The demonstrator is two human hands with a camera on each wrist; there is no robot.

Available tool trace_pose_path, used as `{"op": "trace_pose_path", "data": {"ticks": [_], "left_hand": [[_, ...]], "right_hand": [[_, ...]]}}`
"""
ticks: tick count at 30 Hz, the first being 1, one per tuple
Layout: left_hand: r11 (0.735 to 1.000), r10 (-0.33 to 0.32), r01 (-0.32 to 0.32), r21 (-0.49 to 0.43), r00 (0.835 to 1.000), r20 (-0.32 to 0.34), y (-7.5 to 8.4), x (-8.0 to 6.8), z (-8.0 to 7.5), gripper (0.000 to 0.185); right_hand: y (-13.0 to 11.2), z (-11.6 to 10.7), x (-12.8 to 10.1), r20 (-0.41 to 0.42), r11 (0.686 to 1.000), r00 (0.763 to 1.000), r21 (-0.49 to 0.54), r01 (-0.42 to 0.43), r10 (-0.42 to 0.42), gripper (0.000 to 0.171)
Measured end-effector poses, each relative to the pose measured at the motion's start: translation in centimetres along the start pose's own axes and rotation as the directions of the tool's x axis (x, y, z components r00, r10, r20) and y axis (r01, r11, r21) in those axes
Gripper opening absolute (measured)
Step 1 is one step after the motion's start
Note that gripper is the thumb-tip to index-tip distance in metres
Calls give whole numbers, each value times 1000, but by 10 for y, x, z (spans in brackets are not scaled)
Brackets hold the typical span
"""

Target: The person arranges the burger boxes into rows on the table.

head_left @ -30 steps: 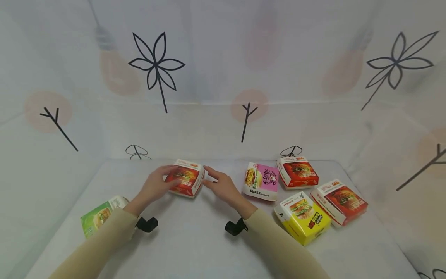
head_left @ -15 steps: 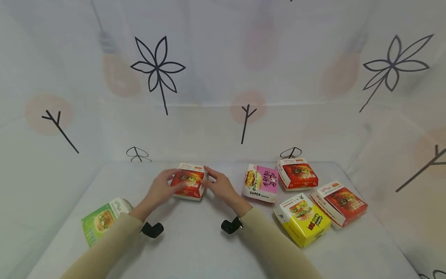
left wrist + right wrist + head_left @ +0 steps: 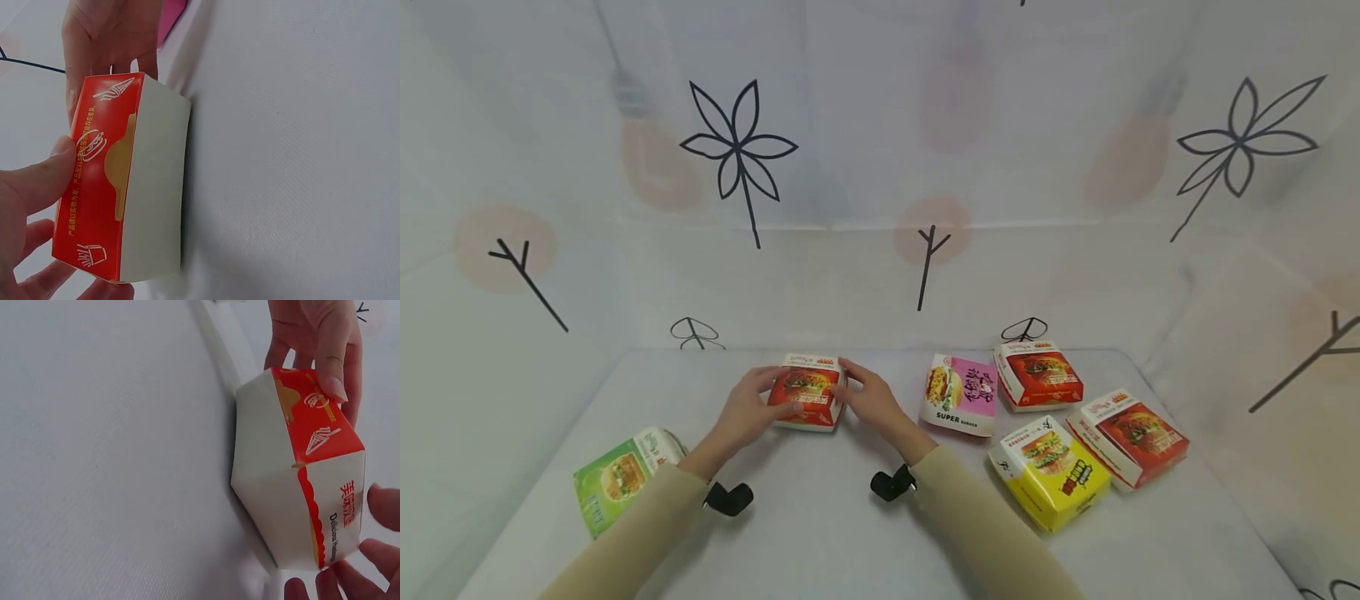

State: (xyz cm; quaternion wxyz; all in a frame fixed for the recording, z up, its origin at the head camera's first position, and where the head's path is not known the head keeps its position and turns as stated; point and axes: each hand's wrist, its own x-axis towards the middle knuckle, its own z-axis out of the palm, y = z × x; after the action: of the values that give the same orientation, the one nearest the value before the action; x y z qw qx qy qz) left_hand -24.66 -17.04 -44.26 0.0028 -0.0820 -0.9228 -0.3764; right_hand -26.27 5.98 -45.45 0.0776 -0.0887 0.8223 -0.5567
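Observation:
A red and white burger box (image 3: 808, 385) with a burger picture on its lid sits on the white table, left of centre in the head view. My left hand (image 3: 747, 414) holds its left side, and in the left wrist view the thumb (image 3: 47, 178) lies on the red front flap with fingers round the side. On the box's right side is my right hand (image 3: 877, 408). The right wrist view shows its fingertips (image 3: 340, 578) against the white side panel marked with red lettering, the thumb close to the lid edge. The box's lid is shut.
A green burger box (image 3: 617, 483) lies at the left, partly behind the left sleeve. To the right stand a pink box (image 3: 961, 396), a yellow box (image 3: 1052, 471) and two more red boxes, one at the back (image 3: 1041, 375) and one (image 3: 1131, 437) beside the yellow box. A patterned white cloth rises behind.
The red box has moved slightly right and turned straighter to the front, both hands closing in on its sides. Over the last half second it has barely moved.

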Motion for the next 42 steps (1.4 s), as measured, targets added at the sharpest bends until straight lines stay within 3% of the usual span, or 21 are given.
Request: {"op": "trace_pose_path", "data": {"ticks": [10, 19, 23, 27, 31, 35, 39, 42], "left_hand": [[998, -57, 57, -31, 998, -10, 1, 2, 3, 70], [991, -129, 124, -53, 987, -96, 0, 5, 3, 64], [991, -128, 122, -53, 983, -133, -2, 6, 4, 62], [989, -137, 125, -78, 977, -163, -3, 7, 4, 58], [983, -152, 133, -128, 976, -155, -4, 6, 3, 53], [976, -155, 133, -171, 981, -119, -4, 6, 3, 50], [969, -169, 151, -196, 983, -76, -5, 4, 3, 53], [976, -154, 144, -164, 987, -45, -4, 4, 4, 62]], "right_hand": [[2, -3, 2, -34, 998, 999, -55, 36, -38, 64], [5, -2, 4, -85, 992, 996, -122, 6, -17, 64], [7, -1, 1, -101, 997, 995, -74, -21, 13, 62], [8, -2, -2, -111, 999, 993, -12, -49, 47, 47], [11, -4, -2, -157, 999, 987, -39, -20, 14, 29], [13, -6, -1, -204, 1000, 979, -23, 1, -6, 23], [14, -5, -2, -197, 999, 980, 39, -30, 37, 20], [15, -2, -4, -174, 997, 984, 60, -41, 50, 19]]}}
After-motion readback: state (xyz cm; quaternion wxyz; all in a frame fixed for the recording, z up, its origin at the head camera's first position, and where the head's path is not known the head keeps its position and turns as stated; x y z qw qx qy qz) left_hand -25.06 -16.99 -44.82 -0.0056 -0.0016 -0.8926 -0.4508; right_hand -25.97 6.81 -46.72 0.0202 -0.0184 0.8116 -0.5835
